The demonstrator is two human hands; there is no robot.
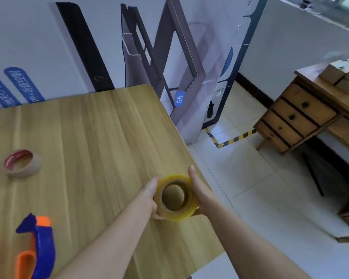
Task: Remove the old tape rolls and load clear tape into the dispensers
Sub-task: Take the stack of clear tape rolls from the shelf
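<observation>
A yellowish clear tape roll (187, 210) with a brown cardboard core is held over the right part of the wooden table (93, 141). My left hand (149, 196) grips its left side and my right hand (199, 190) grips its right side. A blue and orange tape dispenser (39, 244) lies at the table's lower left, partly cut off by the frame edge. A thinner roll with a red core rim (21, 163) lies flat at the table's left.
The table's right edge runs diagonally just under my right hand, with white floor tiles beyond. A wooden desk with drawers (298, 117) stands at the right. Display boards lean against the wall behind the table.
</observation>
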